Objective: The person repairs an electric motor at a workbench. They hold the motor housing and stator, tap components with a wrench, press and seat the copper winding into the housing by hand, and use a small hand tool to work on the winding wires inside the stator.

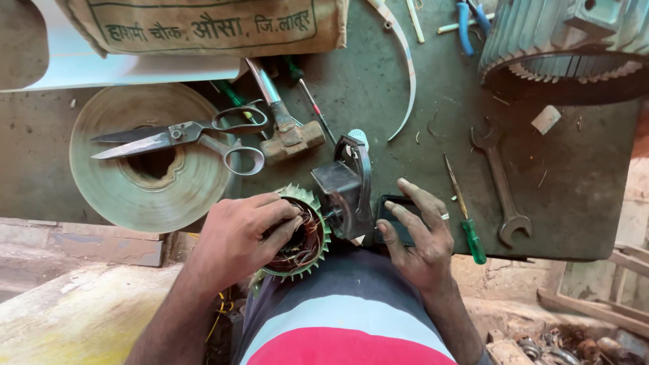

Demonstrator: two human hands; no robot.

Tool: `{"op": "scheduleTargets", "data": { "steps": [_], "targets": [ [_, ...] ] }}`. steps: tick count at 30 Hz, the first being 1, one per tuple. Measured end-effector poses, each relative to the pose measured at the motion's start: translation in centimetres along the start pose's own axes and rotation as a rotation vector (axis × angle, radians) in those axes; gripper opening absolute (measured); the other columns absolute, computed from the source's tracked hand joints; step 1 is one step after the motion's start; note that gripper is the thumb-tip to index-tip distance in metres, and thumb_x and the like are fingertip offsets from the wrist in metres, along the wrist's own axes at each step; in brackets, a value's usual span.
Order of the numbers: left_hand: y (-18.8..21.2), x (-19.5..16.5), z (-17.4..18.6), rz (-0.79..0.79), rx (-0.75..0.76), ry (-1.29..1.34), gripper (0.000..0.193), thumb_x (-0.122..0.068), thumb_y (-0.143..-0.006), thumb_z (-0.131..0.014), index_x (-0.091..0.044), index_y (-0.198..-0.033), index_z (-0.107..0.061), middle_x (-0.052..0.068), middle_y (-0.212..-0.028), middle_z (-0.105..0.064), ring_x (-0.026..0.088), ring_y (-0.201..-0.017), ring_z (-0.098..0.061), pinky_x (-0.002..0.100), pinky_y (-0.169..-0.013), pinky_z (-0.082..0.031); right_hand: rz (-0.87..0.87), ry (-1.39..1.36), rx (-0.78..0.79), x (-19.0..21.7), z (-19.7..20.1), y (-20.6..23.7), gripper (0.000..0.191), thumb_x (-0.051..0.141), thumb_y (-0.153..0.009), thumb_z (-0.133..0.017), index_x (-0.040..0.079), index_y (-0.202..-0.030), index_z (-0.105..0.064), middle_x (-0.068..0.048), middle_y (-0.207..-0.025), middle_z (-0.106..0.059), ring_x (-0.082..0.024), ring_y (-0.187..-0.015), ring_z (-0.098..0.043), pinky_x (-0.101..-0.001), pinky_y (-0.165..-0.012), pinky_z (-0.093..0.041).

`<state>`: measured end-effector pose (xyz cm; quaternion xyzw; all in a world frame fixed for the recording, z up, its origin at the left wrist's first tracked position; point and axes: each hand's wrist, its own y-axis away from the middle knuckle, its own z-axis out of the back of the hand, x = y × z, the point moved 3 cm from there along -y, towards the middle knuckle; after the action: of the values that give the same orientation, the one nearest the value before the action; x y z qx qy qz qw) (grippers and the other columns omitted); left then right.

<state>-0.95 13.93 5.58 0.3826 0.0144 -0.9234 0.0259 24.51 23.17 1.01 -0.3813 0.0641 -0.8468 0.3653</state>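
1. The motor stator (301,233), a green ribbed ring with copper windings inside, was at the near edge of the counter (378,88), just over the person's lap.
2. The left hand (243,233) lay across the stator, its fingers curled down on the windings and pressed against them.
3. Just right of the stator stood a small dark grinder-like tool (348,186), touching the stator's side.
4. The right hand (419,233) rested flat on a small black object (395,220) at the counter edge, with the fingers spread and loose; it gripped nothing.
5. Beside the right hand lay a screwdriver with a green handle (466,216), and farther right an open-ended spanner (500,182).
6. Behind the stator, a hammer (284,118) lay on the counter, its head near the dark tool.
7. To the left, large scissors (182,138) lay on top of a wide roll of pale tape (135,182); their loops reached toward the hammer.
8. At the far right corner stood a big ribbed motor housing (561,40), well apart from the hands.
9. At the far left, a brown sack (203,27) lay over a white sheet.
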Motion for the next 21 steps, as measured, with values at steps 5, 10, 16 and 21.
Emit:
{"op": "scheduleTargets", "data": {
  "steps": [5,10,16,21],
  "targets": [
    [-0.1,0.2,-0.2,0.008,-0.001,-0.04,0.013,-0.021,-0.087,-0.073,-0.01,-0.094,-0.074,0.005,-0.09,-0.074,0.028,-0.075,-0.072,0.039,-0.061,-0.055,0.001,-0.021,0.011,-0.2,-0.1,0.1,0.029,0.016,-0.087,-0.083,0.001,-0.109,-0.073,-0.02,-0.136,-0.064,-0.034,-0.122,-0.064,-0.0429,-0.102,-0.052],
    [-0.6,0.6,0.5,0.071,0.098,-0.044,0.025,-0.027,-0.082,-0.077,-0.011,-0.101,-0.075,0.007,-0.081,-0.071,0.027,-0.069,-0.071,0.04,-0.058,-0.053,-0.016,-0.016,0.004,-0.6,0.1,0.4,0.03,0.017,-0.087,-0.082,0.001,-0.111,-0.074,-0.019,-0.138,-0.064,-0.034,-0.125,-0.063,-0.043,-0.103,-0.052],
    [-0.3,0.6,2.4,0.031,0.022,-0.019,0.029,-0.027,-0.083,-0.078,-0.009,-0.106,-0.074,0.008,-0.088,-0.072,0.026,-0.072,-0.072,0.037,-0.06,-0.055,-0.014,-0.026,-0.001,-0.9,0.0,0.5,0.03,0.018,-0.087,-0.082,0.002,-0.111,-0.073,-0.019,-0.138,-0.063,-0.033,-0.125,-0.063,-0.0428,-0.103,-0.052],
    [-0.1,0.8,2.9,0.066,0.036,0.002,0.025,-0.025,-0.082,-0.078,-0.009,-0.101,-0.076,0.007,-0.083,-0.071,0.025,-0.068,-0.071,0.037,-0.057,-0.054,-0.011,-0.037,0.001,-0.8,-0.1,0.3,0.029,0.017,-0.088,-0.082,0.002,-0.111,-0.073,-0.019,-0.138,-0.062,-0.033,-0.124,-0.063,-0.0426,-0.103,-0.053]
  ]
}}
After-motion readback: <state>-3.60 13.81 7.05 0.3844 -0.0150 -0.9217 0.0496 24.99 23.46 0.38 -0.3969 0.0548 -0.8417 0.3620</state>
